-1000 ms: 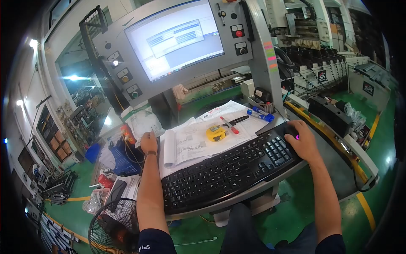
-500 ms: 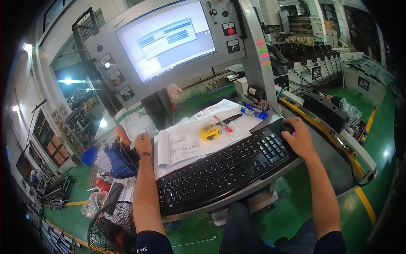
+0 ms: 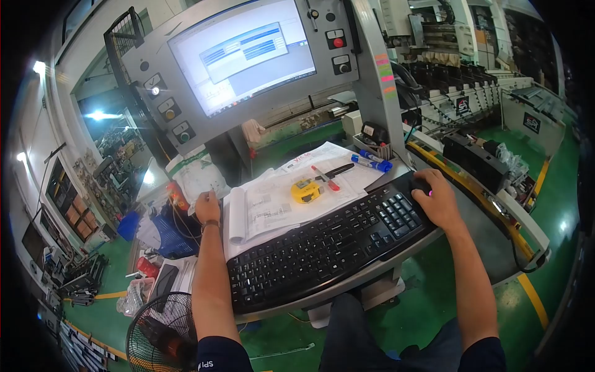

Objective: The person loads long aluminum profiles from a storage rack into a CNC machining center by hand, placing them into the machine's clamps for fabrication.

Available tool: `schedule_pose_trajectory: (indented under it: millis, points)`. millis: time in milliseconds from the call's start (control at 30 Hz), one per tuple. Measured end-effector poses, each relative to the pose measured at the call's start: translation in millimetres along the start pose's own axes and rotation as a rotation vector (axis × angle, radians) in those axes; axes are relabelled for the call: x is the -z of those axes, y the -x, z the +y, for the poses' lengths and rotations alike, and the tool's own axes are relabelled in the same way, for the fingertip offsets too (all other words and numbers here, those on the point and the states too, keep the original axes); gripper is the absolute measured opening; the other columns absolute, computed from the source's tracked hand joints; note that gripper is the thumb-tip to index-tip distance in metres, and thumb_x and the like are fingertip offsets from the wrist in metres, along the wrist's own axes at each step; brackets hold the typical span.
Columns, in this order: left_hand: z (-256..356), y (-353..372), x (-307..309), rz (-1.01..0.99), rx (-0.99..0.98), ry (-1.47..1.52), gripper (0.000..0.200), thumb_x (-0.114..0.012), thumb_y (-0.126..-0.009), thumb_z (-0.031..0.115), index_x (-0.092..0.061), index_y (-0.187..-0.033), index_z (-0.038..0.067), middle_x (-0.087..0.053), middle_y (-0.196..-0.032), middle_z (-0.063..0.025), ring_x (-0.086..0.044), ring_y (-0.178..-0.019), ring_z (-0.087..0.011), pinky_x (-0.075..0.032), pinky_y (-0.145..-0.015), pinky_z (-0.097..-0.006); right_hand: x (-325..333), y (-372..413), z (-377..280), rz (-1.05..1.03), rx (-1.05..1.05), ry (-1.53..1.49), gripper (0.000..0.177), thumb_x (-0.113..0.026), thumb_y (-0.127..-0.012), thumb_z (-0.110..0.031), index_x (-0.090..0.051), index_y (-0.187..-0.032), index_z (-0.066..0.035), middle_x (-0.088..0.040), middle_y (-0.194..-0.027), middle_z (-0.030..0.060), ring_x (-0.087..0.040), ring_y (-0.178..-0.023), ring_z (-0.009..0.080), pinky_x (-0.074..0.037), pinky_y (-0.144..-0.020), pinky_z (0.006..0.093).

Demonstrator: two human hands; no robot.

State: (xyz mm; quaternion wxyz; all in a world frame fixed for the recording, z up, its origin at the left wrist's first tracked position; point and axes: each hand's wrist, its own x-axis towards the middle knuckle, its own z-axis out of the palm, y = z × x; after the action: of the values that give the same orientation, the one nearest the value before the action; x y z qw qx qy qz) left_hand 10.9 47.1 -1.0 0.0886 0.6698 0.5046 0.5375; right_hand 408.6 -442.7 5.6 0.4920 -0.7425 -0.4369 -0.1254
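Observation:
My right hand is wrapped over a dark computer mouse with a small pink light, at the right end of the black keyboard. My left hand has its fingers curled at the left edge of the desk, beside a rolled paper sheet; whatever it grips, if anything, is hidden. Printed drawings lie behind the keyboard. On them are a yellow tape measure, a red pen and a black marker. Blue markers rest at the back right.
A control panel with a lit monitor rises behind the desk. To the left are a blue basket and a black fan. A metal rail with a yellow strip runs along the right, with machinery beyond.
The view has shifted very slightly. Both hands keep their places, the right one on the mouse and the left one at the desk edge.

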Motion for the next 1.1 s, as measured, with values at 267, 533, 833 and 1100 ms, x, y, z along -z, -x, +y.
schedule_pose_trajectory:
  millis: [267,533,833,1100]
  points:
    - [-15.5,-9.5,-5.9,-0.007,-0.019,-0.005,0.032,-0.063,-0.094,0.028,-0.072,-0.098,-0.002,-0.072,-0.070,-0.0096,-0.065,-0.062,-0.0176,-0.050,-0.064,-0.0327,-0.7,-0.1,1.7,0.013,0.026,0.021,0.038,-0.063,-0.082,-0.019,-0.065,-0.116,-0.004,-0.062,-0.122,0.0131,-0.063,-0.110,0.0326,-0.049,-0.094,0.0380]
    - [-13.7,-8.6,-4.9,-0.002,-0.047,0.012,0.031,-0.063,-0.094,0.028,-0.072,-0.097,-0.002,-0.071,-0.069,-0.0101,-0.066,-0.063,-0.0180,-0.050,-0.064,-0.0327,-0.8,-0.4,3.7,-0.002,0.022,0.010,0.038,-0.063,-0.082,-0.020,-0.066,-0.116,-0.003,-0.062,-0.123,0.0126,-0.063,-0.110,0.0316,-0.050,-0.093,0.0378]
    - [-86.1,-47.8,-36.2,0.074,-0.190,-0.041,0.031,-0.062,-0.094,0.031,-0.071,-0.098,0.001,-0.071,-0.071,-0.0098,-0.064,-0.056,-0.0163,-0.050,-0.056,-0.0311,-3.3,-1.6,7.5,0.004,0.005,0.012,0.041,-0.065,-0.082,-0.022,-0.065,-0.119,-0.005,-0.062,-0.121,0.0134,-0.063,-0.108,0.0317,-0.051,-0.090,0.0372]
    - [-69.2,-42.3,-25.9,-0.072,-0.084,0.038,0.038,-0.061,-0.095,0.036,-0.071,-0.100,0.000,-0.070,-0.072,-0.0085,-0.061,-0.056,-0.0135,-0.048,-0.054,-0.0304,0.0,9.7,2.7,0.171,0.261,0.071,0.017,-0.067,-0.086,-0.016,-0.072,-0.099,-0.007,-0.064,-0.116,0.0151,-0.058,-0.117,0.0353,-0.043,-0.101,0.0449]
